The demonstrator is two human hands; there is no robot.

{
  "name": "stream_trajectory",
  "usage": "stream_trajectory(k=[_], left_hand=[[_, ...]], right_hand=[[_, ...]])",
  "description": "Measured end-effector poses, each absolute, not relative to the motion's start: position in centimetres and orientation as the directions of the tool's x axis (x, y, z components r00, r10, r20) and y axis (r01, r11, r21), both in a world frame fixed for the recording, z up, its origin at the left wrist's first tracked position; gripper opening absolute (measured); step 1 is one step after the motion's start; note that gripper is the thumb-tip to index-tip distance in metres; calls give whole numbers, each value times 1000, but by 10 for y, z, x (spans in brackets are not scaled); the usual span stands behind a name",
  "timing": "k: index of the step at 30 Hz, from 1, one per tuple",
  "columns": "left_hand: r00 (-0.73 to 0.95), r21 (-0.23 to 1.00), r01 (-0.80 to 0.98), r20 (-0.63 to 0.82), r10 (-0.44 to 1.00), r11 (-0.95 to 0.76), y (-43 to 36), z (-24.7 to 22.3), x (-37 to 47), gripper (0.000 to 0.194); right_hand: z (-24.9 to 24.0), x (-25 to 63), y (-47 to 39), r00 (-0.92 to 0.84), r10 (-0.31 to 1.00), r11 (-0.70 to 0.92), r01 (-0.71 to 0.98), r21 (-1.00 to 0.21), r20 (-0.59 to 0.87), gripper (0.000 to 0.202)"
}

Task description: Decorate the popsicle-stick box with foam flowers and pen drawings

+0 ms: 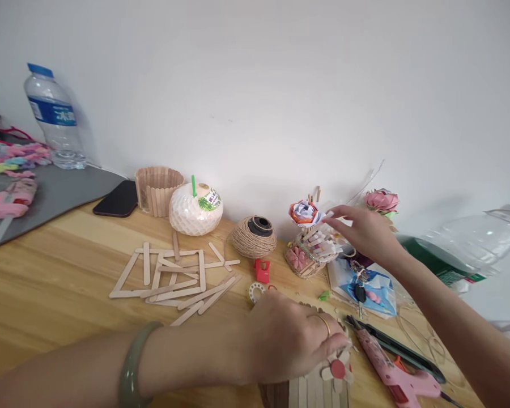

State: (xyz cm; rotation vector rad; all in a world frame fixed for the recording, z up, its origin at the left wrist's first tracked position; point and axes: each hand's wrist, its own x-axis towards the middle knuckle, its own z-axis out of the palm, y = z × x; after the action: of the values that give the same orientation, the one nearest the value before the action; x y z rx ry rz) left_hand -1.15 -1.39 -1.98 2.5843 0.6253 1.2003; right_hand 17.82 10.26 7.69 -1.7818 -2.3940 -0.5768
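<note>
Fingertips of the right hand (365,229) nearly meet beside 1 orange-and-white paper flower (304,213); the left hand (291,340) curls over the flat wooden-stick panel (312,394) (what either holds cannot be told).

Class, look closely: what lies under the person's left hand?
Beneath the left hand, wooden sticks lie side by side, with a red-centred flower near the thumb. Whatever is directly below the palm is covered and cannot be seen.
</note>
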Motion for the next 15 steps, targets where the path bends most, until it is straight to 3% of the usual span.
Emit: stream_trajectory(k=[4,9,15], left_hand=[[573,359,290,677,462,-887,-15,-20,-11,30],[571,369,284,677,465,-885,-16,-20,-10,29],[552,364,274,699,456,-890,-16,-21,-10,26]], right_hand=[[67,176,102,-374,913,311,895,319,162,31],[71,172,87,-373,911,267,859,438,177,31],[68,175,77,-321,944,237,825,513,80,18]])
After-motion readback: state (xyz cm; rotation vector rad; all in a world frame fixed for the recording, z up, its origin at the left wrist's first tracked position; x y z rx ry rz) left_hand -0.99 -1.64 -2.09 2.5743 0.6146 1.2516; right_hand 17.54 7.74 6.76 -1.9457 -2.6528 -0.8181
